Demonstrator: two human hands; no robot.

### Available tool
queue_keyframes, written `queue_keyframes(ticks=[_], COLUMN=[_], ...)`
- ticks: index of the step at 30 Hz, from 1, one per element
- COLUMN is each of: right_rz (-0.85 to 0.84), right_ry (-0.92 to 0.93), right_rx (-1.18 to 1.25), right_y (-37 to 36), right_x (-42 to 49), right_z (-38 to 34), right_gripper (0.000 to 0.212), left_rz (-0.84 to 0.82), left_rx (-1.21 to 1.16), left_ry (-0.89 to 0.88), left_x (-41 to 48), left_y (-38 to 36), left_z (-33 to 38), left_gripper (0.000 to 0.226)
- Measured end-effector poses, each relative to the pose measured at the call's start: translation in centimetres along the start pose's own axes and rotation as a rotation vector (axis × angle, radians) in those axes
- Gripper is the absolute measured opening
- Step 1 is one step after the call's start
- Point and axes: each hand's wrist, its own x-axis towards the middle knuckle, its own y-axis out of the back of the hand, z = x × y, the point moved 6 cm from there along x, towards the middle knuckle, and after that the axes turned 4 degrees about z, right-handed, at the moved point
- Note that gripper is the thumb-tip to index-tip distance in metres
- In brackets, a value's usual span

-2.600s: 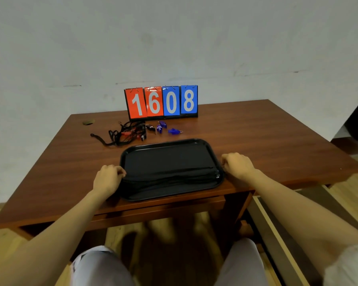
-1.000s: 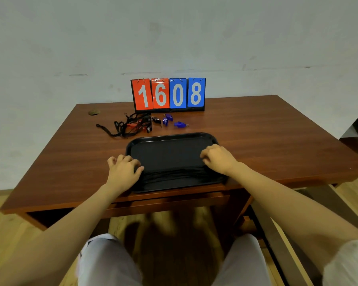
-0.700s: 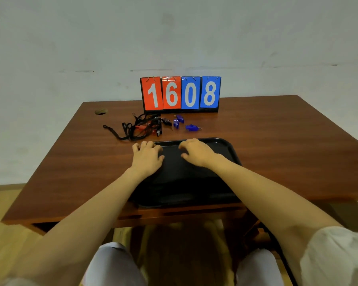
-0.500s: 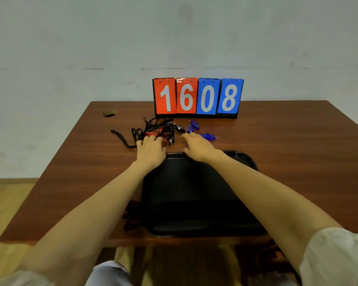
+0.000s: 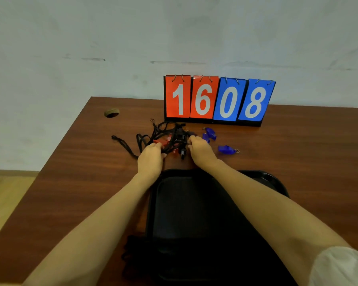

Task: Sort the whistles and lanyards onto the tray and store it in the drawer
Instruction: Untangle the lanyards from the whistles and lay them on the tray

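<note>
A tangle of black lanyards (image 5: 165, 132) with red whistles (image 5: 160, 141) lies on the brown table beyond the black tray (image 5: 194, 213). My left hand (image 5: 151, 157) and my right hand (image 5: 199, 150) reach past the tray's far rim, fingers curled into the near edge of the tangle. Blue whistles (image 5: 209, 134) lie just right of my right hand. A further blue whistle (image 5: 226, 150) with a key ring sits alone to the right. The tray holds nothing I can see.
A flip scoreboard (image 5: 217, 100) reading 1608 stands at the back of the table (image 5: 308, 157) against the white wall. A round cable hole (image 5: 111, 112) sits at the back left. A black strap end (image 5: 120, 141) trails left of the tangle.
Both hands left the tray's sides and moved forward over it to the lanyard tangle, where the fingers now curl into it. The camera tilted forward and down.
</note>
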Motion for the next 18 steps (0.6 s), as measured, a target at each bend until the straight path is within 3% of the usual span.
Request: queue_keyframes(ticks=[4, 7, 10, 14, 18], right_rz=[-0.017, 0.005, 0.060, 0.151, 0.313], right_ry=[-0.040, 0.028, 0.148, 0.333, 0.403], right_rx=[-0.001, 0.018, -0.035, -0.086, -0.116], right_y=[1.4, 3.3, 6.2, 10.5, 15.5], right_x=[-0.5, -1.4, -2.7, -4.9, -6.9], right_z=[0.3, -0.8, -2.9, -6.2, -8.9], right_gripper=[0.023, 0.025, 0.026, 0.024, 0.026], left_rz=[-0.056, -0.152, -0.034, 0.128, 0.195], left_rx=[0.007, 0.036, -0.120, -0.143, -0.121], left_ry=[-0.009, -0.016, -0.083, -0.245, -0.242], left_x=[-0.3, -0.5, -1.0, -2.0, -2.9], left_y=[0.6, 1.6, 4.4, 8.9, 12.7], left_z=[0.1, 1.0, 3.1, 6.9, 9.2], left_gripper=[0.024, 0.044, 0.053, 0.035, 0.025])
